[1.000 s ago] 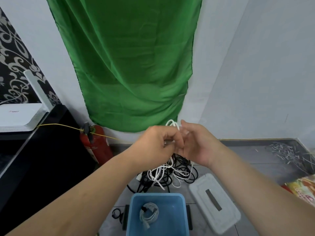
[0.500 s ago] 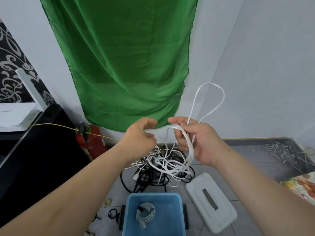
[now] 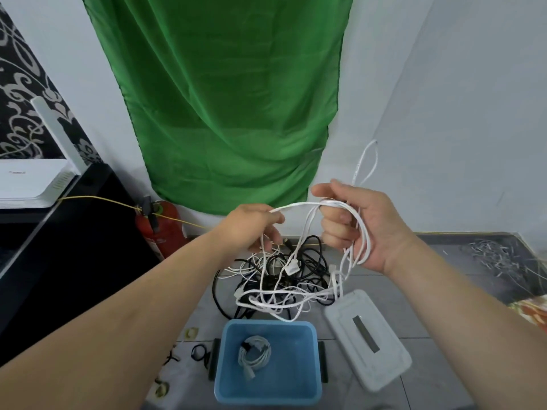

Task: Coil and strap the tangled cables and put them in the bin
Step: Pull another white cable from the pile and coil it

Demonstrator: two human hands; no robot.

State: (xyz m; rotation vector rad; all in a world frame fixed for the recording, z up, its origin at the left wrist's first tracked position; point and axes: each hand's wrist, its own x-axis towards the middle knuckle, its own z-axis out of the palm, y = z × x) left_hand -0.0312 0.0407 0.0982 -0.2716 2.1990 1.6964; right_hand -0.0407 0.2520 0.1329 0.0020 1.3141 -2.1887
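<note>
both hands (image 3: 307, 223) gripping white cable (image 3: 299, 205), blue bin (image 3: 268, 393) below

Plain white walls (image 3: 461, 108) meeting in a corner, draped green fabric curtain (image 3: 231, 99), grey tiled floor (image 3: 373, 287), glossy black cabinet (image 3: 74, 255), black-and-silver floral wallpaper (image 3: 17, 113).

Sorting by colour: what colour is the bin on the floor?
The bin is blue, best in head view.

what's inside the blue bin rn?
One coiled white cable lies on the floor of the blue bin, with a dark bit at its far end; strap or plug, too small to tell. Whatever is under the coil is covered.
</note>
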